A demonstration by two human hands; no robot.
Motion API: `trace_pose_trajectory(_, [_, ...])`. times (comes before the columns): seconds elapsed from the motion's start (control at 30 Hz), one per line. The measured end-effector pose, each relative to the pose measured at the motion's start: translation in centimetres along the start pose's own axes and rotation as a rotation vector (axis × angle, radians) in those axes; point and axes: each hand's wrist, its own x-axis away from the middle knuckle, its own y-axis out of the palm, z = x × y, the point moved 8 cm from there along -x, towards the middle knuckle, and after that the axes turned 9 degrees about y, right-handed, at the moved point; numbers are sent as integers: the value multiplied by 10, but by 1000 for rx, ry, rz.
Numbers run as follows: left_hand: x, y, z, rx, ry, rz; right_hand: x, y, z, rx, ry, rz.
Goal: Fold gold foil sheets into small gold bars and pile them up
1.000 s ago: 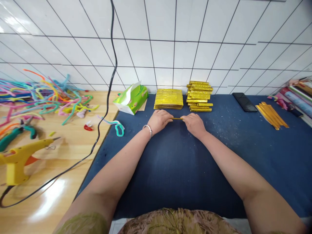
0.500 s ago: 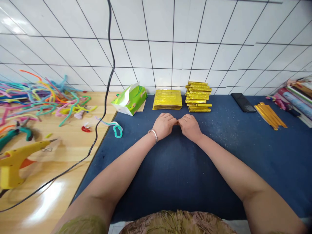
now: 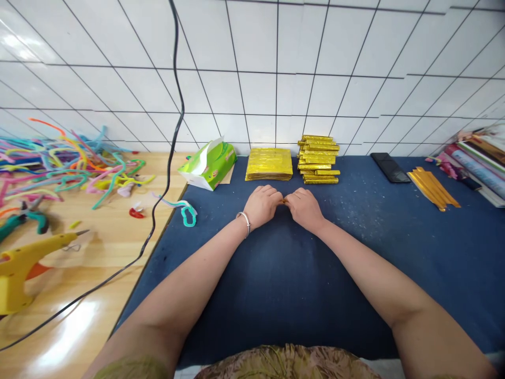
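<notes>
The blue mat (image 3: 355, 252) covers most of the surface in front of me, with bare wood (image 3: 98, 263) to its left. On the wood lie a heap of coloured pipe cleaners (image 3: 67, 158), a yellow glue gun (image 3: 27, 263) and its black cable (image 3: 158, 210). Along the back of the mat I see a green tissue pack (image 3: 209, 164), a flat stack of gold foil sheets (image 3: 269, 163), a pile of folded gold strips (image 3: 317, 159), a dark phone (image 3: 387, 167) and a few loose gold strips (image 3: 433, 187) at far right.

My left hand (image 3: 262, 204) and right hand (image 3: 303, 206) meet knuckle to knuckle near the middle of the mat, just in front of the foil stack. Both are curled shut, pinching 1 small gold strip (image 3: 284, 200) between the fingertips; only a sliver shows in the gap, so I cannot tell how it is folded.

To do this well, I judge the strip should stay pressed flat against the mat, with both thumbs creasing evenly and edges kept aligned.
</notes>
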Motion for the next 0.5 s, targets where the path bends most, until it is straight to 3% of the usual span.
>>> trace_pose_trajectory(0.2, [2, 3, -3, 71, 5, 13, 0, -3, -1, 21, -4, 7])
trace_pose_trajectory(0.5, [10, 3, -28, 310, -92, 200, 0, 0, 9, -31, 38, 31])
